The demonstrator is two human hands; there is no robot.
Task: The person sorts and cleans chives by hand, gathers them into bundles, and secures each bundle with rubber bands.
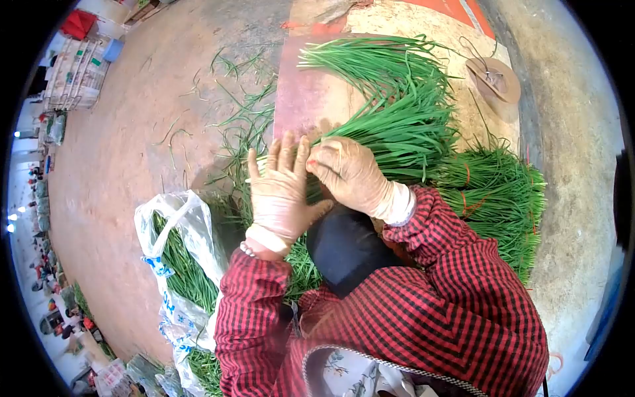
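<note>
A bunch of garlic chives (397, 132) lies on the board, its green leaves fanned toward the upper right and its pale stem ends toward my hands. My left hand (281, 192), in a thin translucent glove, is held flat with fingers stretched out, against the stem ends. My gloved right hand (350, 175) is closed with bent fingers on the stems, just right of my left hand. A small red-orange spot shows at its fingertips; I cannot make out what it is. Another layer of chives (357, 56) lies farther up the board, stems pointing left.
Banded bundles of chives (496, 205) are stacked at my right. A white plastic bag (182, 245) holding chives stands on the left. Loose leaves (241, 119) litter the floor (112, 178). A brown hat (495, 81) rests on the board's far right. My dark-clad knee (347, 251) is below my hands.
</note>
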